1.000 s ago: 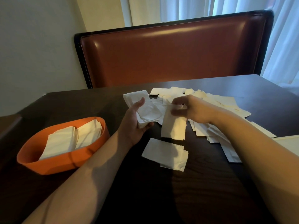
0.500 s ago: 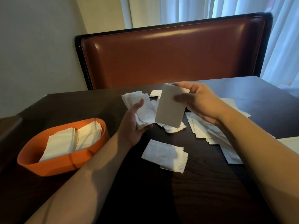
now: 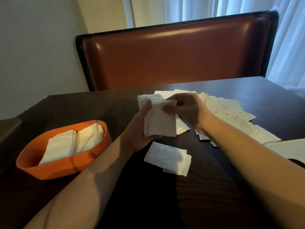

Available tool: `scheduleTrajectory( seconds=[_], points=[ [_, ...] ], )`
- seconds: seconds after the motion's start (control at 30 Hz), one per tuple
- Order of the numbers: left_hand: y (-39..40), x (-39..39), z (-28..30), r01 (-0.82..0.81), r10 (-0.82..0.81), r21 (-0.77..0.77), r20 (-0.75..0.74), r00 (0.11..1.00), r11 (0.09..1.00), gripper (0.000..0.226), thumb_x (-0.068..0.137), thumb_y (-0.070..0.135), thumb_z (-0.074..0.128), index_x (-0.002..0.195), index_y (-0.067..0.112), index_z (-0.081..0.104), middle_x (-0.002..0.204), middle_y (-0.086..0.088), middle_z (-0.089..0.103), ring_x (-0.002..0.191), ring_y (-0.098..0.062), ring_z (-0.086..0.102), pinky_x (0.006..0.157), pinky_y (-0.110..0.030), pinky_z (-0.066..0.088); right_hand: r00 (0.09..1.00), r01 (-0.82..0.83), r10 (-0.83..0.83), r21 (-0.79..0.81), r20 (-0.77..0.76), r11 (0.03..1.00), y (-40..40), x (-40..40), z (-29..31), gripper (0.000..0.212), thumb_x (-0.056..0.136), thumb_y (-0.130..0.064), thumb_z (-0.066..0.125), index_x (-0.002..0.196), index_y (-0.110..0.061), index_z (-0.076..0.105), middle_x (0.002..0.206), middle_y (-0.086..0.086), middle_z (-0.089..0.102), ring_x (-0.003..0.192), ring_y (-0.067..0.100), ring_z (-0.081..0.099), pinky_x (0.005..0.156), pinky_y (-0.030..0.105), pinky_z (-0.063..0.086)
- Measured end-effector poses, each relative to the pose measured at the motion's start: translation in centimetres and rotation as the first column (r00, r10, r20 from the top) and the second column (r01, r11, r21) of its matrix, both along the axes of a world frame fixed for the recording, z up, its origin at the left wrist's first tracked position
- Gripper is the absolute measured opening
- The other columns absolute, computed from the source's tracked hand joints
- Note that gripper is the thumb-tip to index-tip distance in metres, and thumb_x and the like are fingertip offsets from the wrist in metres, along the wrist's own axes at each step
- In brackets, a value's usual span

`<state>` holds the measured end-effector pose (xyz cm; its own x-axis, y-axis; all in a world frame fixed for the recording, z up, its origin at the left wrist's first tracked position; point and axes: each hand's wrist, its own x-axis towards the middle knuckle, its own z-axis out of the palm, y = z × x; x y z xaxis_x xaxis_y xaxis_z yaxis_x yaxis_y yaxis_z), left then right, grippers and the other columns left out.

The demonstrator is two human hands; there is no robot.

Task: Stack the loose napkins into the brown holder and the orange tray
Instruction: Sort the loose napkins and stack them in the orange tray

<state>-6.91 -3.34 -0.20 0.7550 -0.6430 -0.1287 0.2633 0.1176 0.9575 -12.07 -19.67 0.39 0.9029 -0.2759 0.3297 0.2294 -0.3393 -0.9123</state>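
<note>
My left hand (image 3: 140,129) grips a small stack of white napkins (image 3: 158,119) above the dark table, thumb across the front. At the stack's top edge my right hand (image 3: 186,108) pinches the front napkin against it. Several loose napkins (image 3: 231,113) lie scattered on the table behind and to the right of my right hand. A couple of overlapping napkins (image 3: 168,157) lie flat just below the held stack. The orange tray (image 3: 66,167) sits at the left with two rows of stacked napkins (image 3: 74,142) in it. No brown holder is in view.
The dark wooden table (image 3: 181,195) fills the foreground. A brown padded bench back (image 3: 173,55) stands behind its far edge, with curtains behind it. A pale sheet (image 3: 290,149) lies at the right edge of the table. A brown surface edge (image 3: 8,128) shows at far left.
My right hand lifted one napkin from the loose pile, carried it left and laid it onto the front of the stack in my left hand.
</note>
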Motion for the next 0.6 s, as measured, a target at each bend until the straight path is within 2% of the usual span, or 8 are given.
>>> scheduleTrajectory(
  seconds=[0.1,0.2,0.27,0.4,0.43,0.5,0.53,0.6],
  points=[
    [0.02,-0.01,-0.01,-0.007,0.006,0.035,0.024,1.000,0.999,0.034,0.099,0.057,0.036,0.108,0.032,0.057,0.079,0.002,0.076,0.085,-0.021,0.068,0.081,-0.040,0.049,0.999,0.050,-0.050,-0.013,0.009,0.999,0.01,0.23,-0.07,0.017,0.083,-0.010,0.078,0.077,-0.025,0.071,0.081,-0.002,0.068,0.079,0.018,0.063,0.079,0.040,0.056],
    [-0.06,-0.13,0.08,-0.010,0.009,0.028,0.021,1.000,1.000,0.035,0.099,0.057,0.035,0.105,0.030,0.058,0.078,0.002,0.076,0.075,-0.017,0.072,0.086,-0.043,0.048,1.000,0.028,-0.028,-0.034,-0.008,0.999,0.17,0.09,-0.05,0.017,0.085,-0.009,0.075,0.077,-0.023,0.069,0.078,-0.004,0.068,0.076,0.016,0.062,0.074,0.034,0.056],
    [-0.18,-0.12,0.10,-0.009,0.009,0.018,0.008,1.000,1.000,0.034,0.098,0.056,0.038,0.105,0.029,0.058,0.078,0.002,0.076,0.082,-0.022,0.070,0.091,-0.046,0.049,0.998,0.055,-0.055,-0.033,0.004,0.998,0.20,0.03,-0.14,0.015,0.085,-0.009,0.075,0.077,-0.021,0.070,0.077,-0.003,0.068,0.075,0.016,0.063,0.073,0.035,0.056],
    [-0.20,0.13,-0.15,-0.040,0.040,0.008,-0.021,0.999,0.999,0.035,0.097,0.056,0.042,0.106,0.027,0.060,0.085,-0.002,0.075,0.089,-0.025,0.065,0.072,-0.036,0.051,0.993,0.113,-0.111,-0.042,0.048,0.993,0.21,0.08,-0.27,0.013,0.085,-0.009,0.074,0.078,-0.019,0.071,0.079,-0.001,0.068,0.075,0.017,0.063,0.066,0.029,0.054],
    [-0.22,0.18,-0.15,-0.056,0.056,0.002,-0.032,0.998,0.998,0.034,0.097,0.055,0.043,0.106,0.027,0.059,0.088,-0.002,0.075,0.092,-0.025,0.065,0.075,-0.038,0.053,0.992,0.115,-0.112,-0.049,0.056,0.992,0.23,0.09,-0.29,0.012,0.085,-0.008,0.074,0.079,-0.018,0.071,0.079,0.000,0.068,0.073,0.015,0.063,0.064,0.026,0.052],
    [-0.27,0.18,0.00,-0.085,0.084,-0.016,-0.049,0.995,0.996,0.033,0.098,0.055,0.042,0.103,0.027,0.058,0.083,-0.001,0.076,0.095,-0.026,0.065,0.095,-0.049,0.050,0.992,0.111,-0.109,-0.031,0.055,0.993,0.15,0.09,-0.29,0.006,0.086,-0.007,0.074,0.085,-0.013,0.072,0.083,0.003,0.069,0.075,0.016,0.065,0.065,0.025,0.054],
    [-0.27,0.17,0.11,-0.088,0.086,-0.026,-0.052,0.995,0.996,0.033,0.099,0.054,0.040,0.101,0.027,0.058,0.079,0.000,0.076,0.095,-0.026,0.064,0.103,-0.052,0.044,0.993,0.108,-0.108,0.015,0.048,0.994,0.09,0.14,-0.33,0.004,0.085,-0.007,0.074,0.089,-0.009,0.072,0.086,0.007,0.070,0.078,0.019,0.066,0.069,0.027,0.057],
    [-0.15,0.07,0.30,-0.078,0.075,-0.045,-0.055,0.996,0.996,0.036,0.100,0.055,0.036,0.101,0.026,0.058,0.077,-0.001,0.076,0.092,-0.026,0.065,0.106,-0.052,0.041,0.995,0.087,-0.093,0.183,0.028,0.979,0.02,0.27,-0.48,0.014,0.084,-0.006,0.075,0.097,-0.002,0.072,0.092,0.013,0.071,0.086,0.025,0.069,0.077,0.033,0.059]
  ],
)
